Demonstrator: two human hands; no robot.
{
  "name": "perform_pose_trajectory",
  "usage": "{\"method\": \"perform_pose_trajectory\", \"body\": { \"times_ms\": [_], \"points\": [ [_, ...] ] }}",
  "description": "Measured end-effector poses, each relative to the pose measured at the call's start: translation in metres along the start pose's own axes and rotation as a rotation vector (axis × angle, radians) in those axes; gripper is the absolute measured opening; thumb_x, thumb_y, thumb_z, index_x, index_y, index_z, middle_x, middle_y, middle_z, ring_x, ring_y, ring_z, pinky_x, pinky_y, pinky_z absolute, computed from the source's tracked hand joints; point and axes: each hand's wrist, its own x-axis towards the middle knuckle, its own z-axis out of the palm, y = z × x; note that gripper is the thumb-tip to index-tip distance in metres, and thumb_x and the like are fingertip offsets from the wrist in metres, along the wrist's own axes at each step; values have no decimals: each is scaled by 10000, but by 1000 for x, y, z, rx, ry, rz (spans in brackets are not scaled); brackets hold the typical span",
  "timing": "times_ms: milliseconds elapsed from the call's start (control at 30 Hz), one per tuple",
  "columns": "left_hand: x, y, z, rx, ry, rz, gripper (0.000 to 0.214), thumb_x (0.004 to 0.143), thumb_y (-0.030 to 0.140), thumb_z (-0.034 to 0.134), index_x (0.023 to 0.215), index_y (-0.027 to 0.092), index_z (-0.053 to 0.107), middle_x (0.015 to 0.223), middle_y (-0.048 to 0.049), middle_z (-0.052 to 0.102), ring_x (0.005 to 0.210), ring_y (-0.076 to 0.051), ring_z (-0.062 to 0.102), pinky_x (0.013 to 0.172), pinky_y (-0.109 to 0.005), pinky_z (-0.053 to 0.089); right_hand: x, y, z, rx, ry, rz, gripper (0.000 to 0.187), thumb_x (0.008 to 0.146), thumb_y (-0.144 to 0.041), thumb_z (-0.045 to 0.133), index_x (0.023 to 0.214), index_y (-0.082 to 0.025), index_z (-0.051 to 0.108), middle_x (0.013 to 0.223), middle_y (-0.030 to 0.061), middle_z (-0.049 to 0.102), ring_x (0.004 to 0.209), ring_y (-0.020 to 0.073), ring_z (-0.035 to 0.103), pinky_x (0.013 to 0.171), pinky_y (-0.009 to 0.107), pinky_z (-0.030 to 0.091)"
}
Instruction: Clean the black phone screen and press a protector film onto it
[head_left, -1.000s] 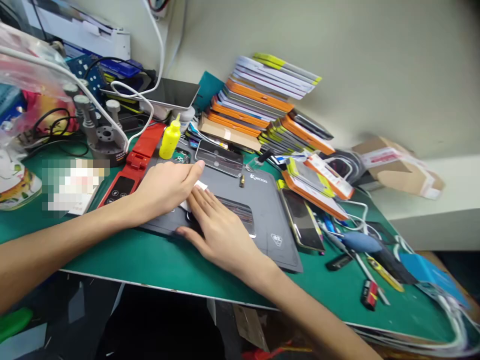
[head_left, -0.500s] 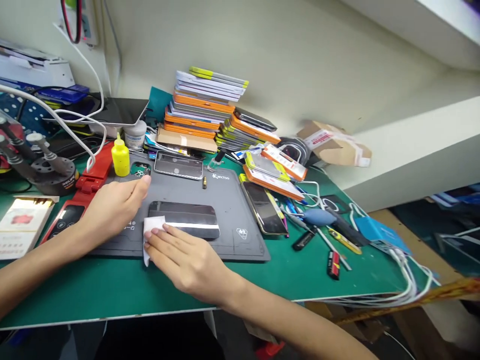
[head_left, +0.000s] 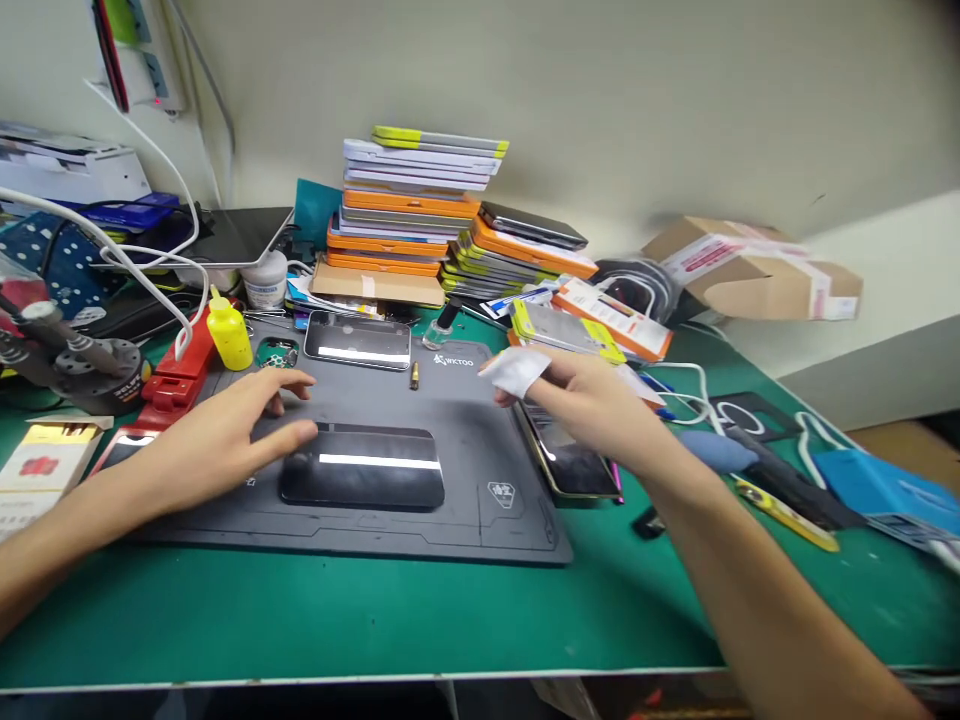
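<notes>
Left hand (head_left: 232, 425) empty and loosely spread, I hold it at a corner of the black phone (head_left: 364, 470), which lies just right on the gray mat (head_left: 360, 397); farther right, my right hand (head_left: 589, 397) pinches a white cloth (head_left: 517, 372), another phone (head_left: 574, 463) just below.

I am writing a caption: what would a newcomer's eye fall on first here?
Probably the tall stack of flat boxes, brightly coloured, in front of the wall. Next, the yellow bottle near the rear left of the grey mat, and the glossy black panel towards the mat's front. The right hand holds a white wipe.
</notes>
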Motion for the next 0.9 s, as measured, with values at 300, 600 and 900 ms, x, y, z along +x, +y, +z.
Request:
{"method": "perform_pose_trajectory", "body": {
  "times_ms": [300, 600, 900],
  "points": [
    [-13, 2, 17, 248, -37, 370, 795, 1014, 515, 720, 1698, 376, 339, 1537, -75, 650, 1368, -314, 650, 1126, -438, 563, -18, 13, 15, -368, 113, -263, 531, 1084, -144, 437, 1601, -202, 543, 1558, 132, 648, 1455, 315, 618, 1216, 547, 530],
    [-22, 2, 19, 270, 68, 446, 529, 1013, 393, 692, 1496, 385, 477, 1504, -110, 617, 1336, -307, 668, 1011, -442, 657, -42, -19, 42, -256, -8, -541, 749, 1090, -196, 571, 1763, -181, 244, 1493, 124, 712, 1422, 259, 657, 1232, 457, 550],
    [-29, -19, 34, 441, 221, 630, 353, 993, 273, 709, 1333, 282, 618, 1603, -141, 533, 1328, -336, 668, 1022, -487, 669, -41, -29, 57, -285, -174, -668, 949, 1036, -729, 579, 1589, 33, 461, 1605, 241, 593, 1557, 304, 508, 1378, 464, 309]
  ]
}}
